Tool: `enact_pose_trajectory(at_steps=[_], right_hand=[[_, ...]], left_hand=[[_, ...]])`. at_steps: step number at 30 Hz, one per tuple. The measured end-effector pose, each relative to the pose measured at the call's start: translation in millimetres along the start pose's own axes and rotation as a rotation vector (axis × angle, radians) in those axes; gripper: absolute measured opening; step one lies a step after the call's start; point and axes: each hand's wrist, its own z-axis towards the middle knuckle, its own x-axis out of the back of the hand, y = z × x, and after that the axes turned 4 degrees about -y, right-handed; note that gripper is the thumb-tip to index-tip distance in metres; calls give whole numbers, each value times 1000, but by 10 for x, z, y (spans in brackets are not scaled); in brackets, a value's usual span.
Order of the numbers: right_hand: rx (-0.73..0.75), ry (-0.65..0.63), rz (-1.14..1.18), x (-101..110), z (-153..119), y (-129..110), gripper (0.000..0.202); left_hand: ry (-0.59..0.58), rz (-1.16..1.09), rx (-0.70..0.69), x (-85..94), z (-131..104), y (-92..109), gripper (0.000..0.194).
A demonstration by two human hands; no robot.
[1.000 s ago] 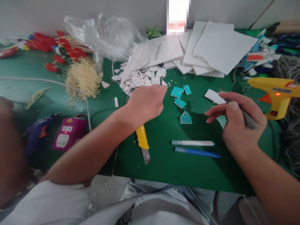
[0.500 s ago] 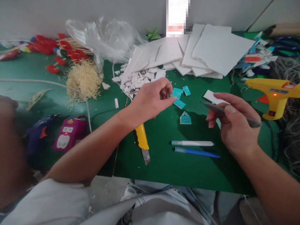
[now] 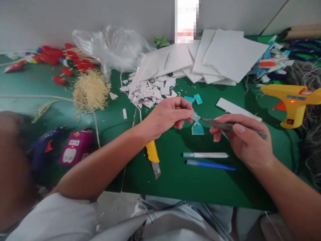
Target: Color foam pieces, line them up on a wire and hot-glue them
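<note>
My left hand [image 3: 173, 115] pinches a small pale piece [image 3: 195, 117] between thumb and fingers. My right hand [image 3: 243, 137] is wrapped round a grey craft knife [image 3: 223, 125], whose tip points left and meets or nearly meets that piece. Below the piece lies a blue patterned house-shaped cutout [image 3: 198, 129]; just behind are small blue pieces [image 3: 198, 99]. A white strip [image 3: 238, 109] rests on the green table behind my right hand. Nearer my body lie a white pen [image 3: 205, 155] and a blue pen [image 3: 210, 164].
A yellow cutter [image 3: 152, 152] with its blade out lies by my left forearm. White scraps [image 3: 150, 92] and white sheets [image 3: 230, 53] are at the back. A yellow glue gun [image 3: 293, 100] stands right; a magenta power socket [image 3: 76, 147] and a cable are left.
My right hand has moved left, away from the white strip, bringing the knife tip to the small piece. My left hand has shifted slightly right and nearer my body.
</note>
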Motion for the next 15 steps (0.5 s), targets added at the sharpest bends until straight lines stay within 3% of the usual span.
enact_pose_trajectory(at_steps=[4, 11, 15], right_hand=[[-54, 25, -4, -12, -13, -14, 23], [-70, -2, 6, -8, -34, 8, 20], [-119, -13, 14, -6, -20, -7, 20]], left_hand=[[-9, -51, -2, -6, 11, -26, 9], [-143, -66, -16, -25, -6, -69, 8], [-129, -59, -41, -28, 1, -113, 13]])
